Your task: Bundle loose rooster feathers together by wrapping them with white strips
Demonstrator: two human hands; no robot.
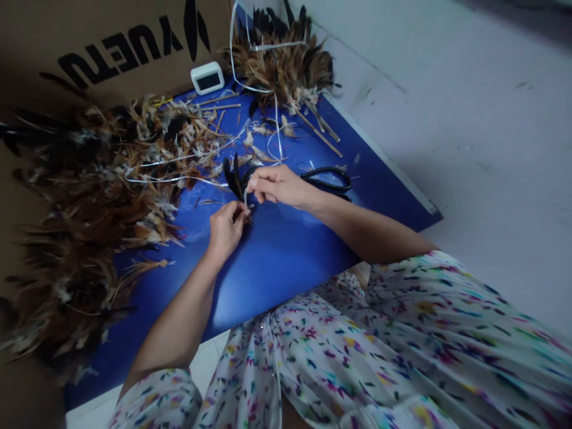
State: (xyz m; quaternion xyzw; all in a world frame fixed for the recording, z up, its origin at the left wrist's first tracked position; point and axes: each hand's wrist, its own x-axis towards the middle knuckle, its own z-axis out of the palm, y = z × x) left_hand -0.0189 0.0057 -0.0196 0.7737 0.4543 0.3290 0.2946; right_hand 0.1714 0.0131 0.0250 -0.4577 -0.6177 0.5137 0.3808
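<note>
Over the blue tabletop [286, 250] my left hand [227, 229] is closed in a pinch on the base of a small bunch of dark feathers [232, 177], whose tips point away from me. My right hand [281, 189] pinches a short stretch of thin white ribbon [245, 198] that runs down to the left fingertips. The fingers partly hide the feather ends. Black-handled scissors [333, 171] lie just beyond my right wrist, their blades out of sight.
Loose brown and black feathers [102, 196] heap along the left side. More feathers [286, 65] stand bunched at the far corner, near thin sticks [319, 134]. A white digital clock [207, 77] stands before a cardboard box [134, 36]. A pale wall [469, 119] borders the right.
</note>
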